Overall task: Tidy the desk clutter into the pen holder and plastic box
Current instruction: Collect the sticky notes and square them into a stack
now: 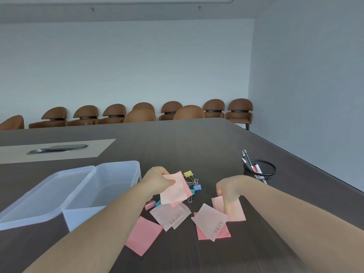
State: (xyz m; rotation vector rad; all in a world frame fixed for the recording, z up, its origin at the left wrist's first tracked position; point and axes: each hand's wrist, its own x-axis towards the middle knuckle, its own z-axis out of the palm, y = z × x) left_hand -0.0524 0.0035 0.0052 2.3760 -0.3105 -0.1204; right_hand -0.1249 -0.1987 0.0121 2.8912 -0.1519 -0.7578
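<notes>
My left hand point(157, 181) holds a small stack of pink sticky notes point(175, 189) just above the table, right of the clear plastic box point(118, 174). My right hand point(229, 191) reaches down, fingertips pinching a pale pink note point(235, 209) lying on the table. More pink notes lie loose in front: one point(142, 234) at the left, one point(170, 214) in the middle, one point(209, 220) at the right. Coloured binder clips point(194, 182) sit behind the notes. The black mesh pen holder point(260, 171) with several pens stands at the right.
The box's clear lid point(39, 196) lies to the left of the box. A metal cable hatch point(57, 148) is set in the dark table point(197, 138) farther back. Brown chairs point(141, 113) line the far wall. The table's edge runs diagonally at the right.
</notes>
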